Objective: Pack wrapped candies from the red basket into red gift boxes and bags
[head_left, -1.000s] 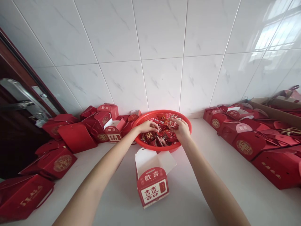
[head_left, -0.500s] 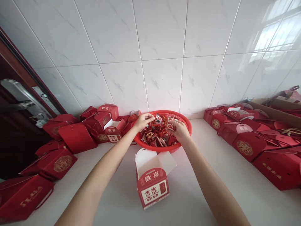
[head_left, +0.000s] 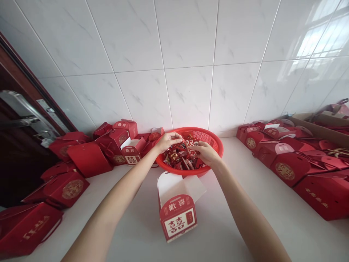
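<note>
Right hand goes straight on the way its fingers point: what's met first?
Probably the black-lettered packet by the left hand, met by the flowered packet that leads the right hand; depth is unclear, so it may pass clear.

A window reflection (head_left: 317, 40) glares on the upper-right wall tiles (head_left: 289, 32). The door (head_left: 16, 156) sits dim; outer gift boxes (head_left: 29, 227) look stretched.

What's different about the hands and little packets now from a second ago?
The left hand has moved slightly up and now seems to pinch a black-lettered packet. The right hand has brought its flowered packet leftward, close to that one. The open box and red basket stayed put.
</note>
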`<state>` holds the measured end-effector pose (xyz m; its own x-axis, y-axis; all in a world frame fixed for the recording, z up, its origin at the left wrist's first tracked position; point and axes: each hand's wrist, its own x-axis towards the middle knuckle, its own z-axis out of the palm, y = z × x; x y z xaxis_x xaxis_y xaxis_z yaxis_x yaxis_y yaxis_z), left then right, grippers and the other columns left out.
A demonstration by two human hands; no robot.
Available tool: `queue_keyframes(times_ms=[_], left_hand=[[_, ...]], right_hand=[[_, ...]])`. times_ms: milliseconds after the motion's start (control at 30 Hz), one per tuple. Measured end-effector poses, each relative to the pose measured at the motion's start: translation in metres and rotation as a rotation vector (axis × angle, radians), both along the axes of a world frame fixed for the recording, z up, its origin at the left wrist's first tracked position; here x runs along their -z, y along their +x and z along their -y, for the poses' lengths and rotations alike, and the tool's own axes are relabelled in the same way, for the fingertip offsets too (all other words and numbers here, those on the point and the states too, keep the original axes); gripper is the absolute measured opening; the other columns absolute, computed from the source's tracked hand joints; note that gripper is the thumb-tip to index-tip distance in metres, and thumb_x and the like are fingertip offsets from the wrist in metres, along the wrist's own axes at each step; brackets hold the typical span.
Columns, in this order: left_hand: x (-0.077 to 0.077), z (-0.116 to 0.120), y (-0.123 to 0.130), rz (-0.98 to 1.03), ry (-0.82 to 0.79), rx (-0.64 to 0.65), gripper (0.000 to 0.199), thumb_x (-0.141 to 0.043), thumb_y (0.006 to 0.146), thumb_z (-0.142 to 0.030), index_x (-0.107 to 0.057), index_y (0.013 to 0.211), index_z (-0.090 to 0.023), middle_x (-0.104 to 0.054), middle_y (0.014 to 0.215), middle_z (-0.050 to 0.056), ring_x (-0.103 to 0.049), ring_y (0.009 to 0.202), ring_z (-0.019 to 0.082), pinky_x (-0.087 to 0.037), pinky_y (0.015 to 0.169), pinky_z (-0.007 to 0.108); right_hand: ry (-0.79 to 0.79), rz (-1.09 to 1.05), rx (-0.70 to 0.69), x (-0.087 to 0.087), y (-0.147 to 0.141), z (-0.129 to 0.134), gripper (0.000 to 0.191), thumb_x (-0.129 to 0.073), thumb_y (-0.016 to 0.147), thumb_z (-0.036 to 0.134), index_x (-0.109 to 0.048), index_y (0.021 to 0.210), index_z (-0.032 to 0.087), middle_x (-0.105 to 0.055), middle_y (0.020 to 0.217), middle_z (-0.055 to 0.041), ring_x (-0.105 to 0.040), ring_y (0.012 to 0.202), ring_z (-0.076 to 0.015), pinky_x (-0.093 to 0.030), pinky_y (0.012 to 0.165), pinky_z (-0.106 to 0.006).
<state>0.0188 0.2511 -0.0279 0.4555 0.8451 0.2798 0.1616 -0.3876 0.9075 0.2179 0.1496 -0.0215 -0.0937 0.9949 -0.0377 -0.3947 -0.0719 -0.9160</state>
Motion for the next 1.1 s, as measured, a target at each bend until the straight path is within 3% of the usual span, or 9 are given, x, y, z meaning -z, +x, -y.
queue_keyframes(times_ms=[200,367,467,667,767,833,900,1000,1100], left_hand=[[-0.0039,0.0042,0.0014,-0.083,-0.076,0.043,0.046,-0.082,0.065,-0.057,-0.073,0.090,-0.019,-0.074,0.089,0.002,-0.067,0.084,0.019,-0.050,0.080,0.033],[-0.0048,0.0042,0.0011,-0.136,-0.137,0.061,0.048,-0.086,0.059,-0.058,-0.074,0.085,-0.019,-0.072,0.082,0.001,-0.066,0.075,0.019,-0.049,0.073,0.033],[-0.0054,0.0034,0.0025,-0.068,-0.166,0.055,0.047,-0.088,0.056,-0.055,-0.073,0.082,-0.019,-0.072,0.080,0.000,-0.066,0.074,0.017,-0.050,0.073,0.032],[-0.0071,0.0038,0.0062,0.003,-0.178,0.054,0.042,-0.088,0.059,-0.049,-0.070,0.081,-0.018,-0.072,0.079,-0.001,-0.068,0.077,0.018,-0.053,0.079,0.033],[-0.0054,0.0013,0.0052,-0.026,-0.177,0.041,0.035,-0.075,0.073,-0.048,-0.072,0.089,-0.018,-0.076,0.089,0.003,-0.071,0.086,0.022,-0.055,0.085,0.037],[-0.0031,-0.0018,0.0035,-0.168,-0.082,-0.050,0.029,-0.062,0.082,-0.044,-0.073,0.090,-0.017,-0.077,0.097,0.006,-0.071,0.094,0.024,-0.053,0.090,0.038],[-0.0004,-0.0044,0.0020,-0.478,0.021,-0.099,0.023,-0.057,0.083,-0.035,-0.074,0.084,-0.018,-0.078,0.099,0.006,-0.070,0.099,0.024,-0.052,0.092,0.035],[0.0025,-0.0039,0.0022,-0.854,0.024,-0.008,0.012,-0.063,0.074,-0.025,-0.074,0.074,-0.020,-0.079,0.089,0.004,-0.071,0.091,0.025,-0.051,0.086,0.031],[0.0024,0.0014,0.0056,-1.013,0.004,0.079,0.026,-0.066,0.069,-0.022,-0.078,0.092,-0.022,-0.079,0.105,0.003,-0.071,0.099,0.026,-0.050,0.087,0.028]], right_hand=[[-0.013,0.004,0.144,-0.0010,-0.0025,-0.0005,0.009,-0.079,0.062,0.013,-0.070,0.064,0.016,-0.073,0.069,-0.0032,-0.065,0.060,-0.0136,-0.051,0.051,-0.021],[-0.026,-0.045,0.228,-0.0044,-0.0034,-0.0009,0.007,-0.076,0.066,0.012,-0.070,0.064,0.016,-0.072,0.069,-0.0035,-0.065,0.060,-0.0143,-0.054,0.052,-0.023],[-0.020,-0.081,0.222,-0.0040,-0.0026,-0.0013,0.009,-0.077,0.065,0.012,-0.070,0.063,0.016,-0.072,0.070,-0.0026,-0.066,0.061,-0.0136,-0.055,0.053,-0.022],[0.031,-0.062,0.078,0.0010,0.0002,-0.0040,0.012,-0.082,0.063,0.020,-0.072,0.069,0.017,-0.073,0.077,-0.0027,-0.067,0.067,-0.0134,-0.055,0.057,-0.021],[0.013,-0.082,0.177,0.0021,0.0011,-0.0062,0.016,-0.083,0.061,0.020,-0.069,0.068,0.018,-0.073,0.078,-0.0024,-0.067,0.070,-0.0151,-0.056,0.058,-0.023],[-0.021,-0.102,0.280,0.0020,0.0013,-0.0080,0.017,-0.082,0.060,0.019,-0.065,0.065,0.019,-0.071,0.075,-0.0008,-0.067,0.072,-0.0164,-0.057,0.058,-0.025],[-0.047,-0.127,0.341,0.0014,0.0012,-0.0093,0.018,-0.079,0.060,0.019,-0.061,0.063,0.020,-0.068,0.073,0.0009,-0.067,0.074,-0.0171,-0.057,0.059,-0.026],[-0.054,-0.153,0.358,0.0001,0.0003,-0.0096,0.020,-0.076,0.061,0.020,-0.057,0.061,0.021,-0.066,0.070,0.0020,-0.066,0.075,-0.0175,-0.058,0.059,-0.026],[-0.061,-0.151,0.369,-0.0013,-0.0005,-0.0082,0.020,-0.075,0.061,0.019,-0.055,0.062,0.022,-0.067,0.071,0.0018,-0.067,0.076,-0.0179,-0.056,0.058,-0.026]])
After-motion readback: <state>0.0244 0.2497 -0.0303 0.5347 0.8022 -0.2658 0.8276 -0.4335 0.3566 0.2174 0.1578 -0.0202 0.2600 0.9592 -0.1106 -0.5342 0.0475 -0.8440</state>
